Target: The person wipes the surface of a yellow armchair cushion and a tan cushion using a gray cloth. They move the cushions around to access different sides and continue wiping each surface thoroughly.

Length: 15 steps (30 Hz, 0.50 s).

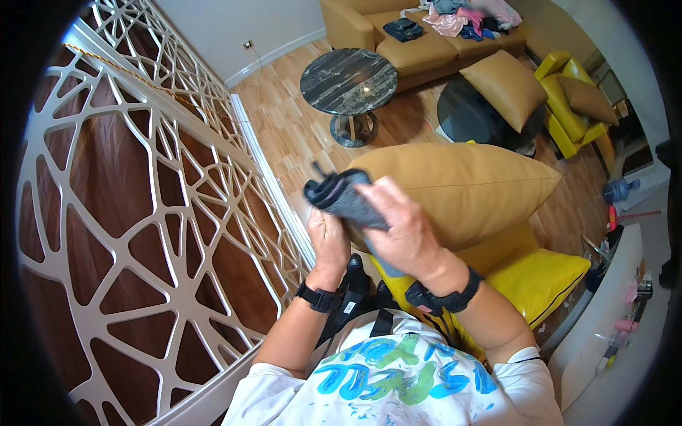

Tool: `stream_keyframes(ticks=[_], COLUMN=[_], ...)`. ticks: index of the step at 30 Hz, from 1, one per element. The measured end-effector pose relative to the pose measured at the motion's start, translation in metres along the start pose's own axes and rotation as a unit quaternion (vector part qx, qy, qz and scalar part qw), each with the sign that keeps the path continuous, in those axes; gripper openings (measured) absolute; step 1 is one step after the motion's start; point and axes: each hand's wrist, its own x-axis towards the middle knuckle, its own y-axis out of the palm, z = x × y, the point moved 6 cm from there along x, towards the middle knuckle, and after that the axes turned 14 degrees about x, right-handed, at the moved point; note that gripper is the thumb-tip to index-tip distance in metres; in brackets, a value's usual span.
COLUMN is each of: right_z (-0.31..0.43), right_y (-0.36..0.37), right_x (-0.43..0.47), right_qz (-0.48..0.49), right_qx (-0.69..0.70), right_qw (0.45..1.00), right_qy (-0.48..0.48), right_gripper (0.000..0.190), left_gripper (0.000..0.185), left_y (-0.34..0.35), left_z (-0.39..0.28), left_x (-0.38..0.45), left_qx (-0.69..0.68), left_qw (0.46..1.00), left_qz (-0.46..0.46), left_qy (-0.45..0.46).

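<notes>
My left hand supports a bunched, dark grey cloth from below, its fingers mostly hidden behind the fabric. From the other side, my right hand grips the same cloth, fingers laid across its top. The cloth has a black, rolled end and a short loose strip sticking up; it looks slightly blurred. Lighter grey fabric shows beneath my right hand. Just beyond my hands, a large tan cushion rests on a yellow chair.
A white lattice screen runs along the left. Ahead stand a round marble-topped table and a tan sofa with a clothes pile. Another tan cushion lies on a dark round table. A yellow armchair stands to the right.
</notes>
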Motion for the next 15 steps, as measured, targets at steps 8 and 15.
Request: stream_keyframes(ticks=[8, 15], right_z=[-0.021, -0.014], right_y=[-0.007, 0.007], right_x=[0.000, -0.017], right_qz=[-0.029, 0.032], right_qx=[-0.143, 0.001], right_qw=[0.988, 0.999], right_qy=[0.058, 0.040], right_gripper=[0.030, 0.033], left_gripper=[0.044, 0.047], left_y=[0.003, -0.021], left_z=[-0.006, 0.012], left_x=[-0.006, -0.007], left_qx=[0.060, 0.040], left_qw=[0.998, 0.998], left_qz=[0.009, -0.055], left_qy=[-0.022, 0.002])
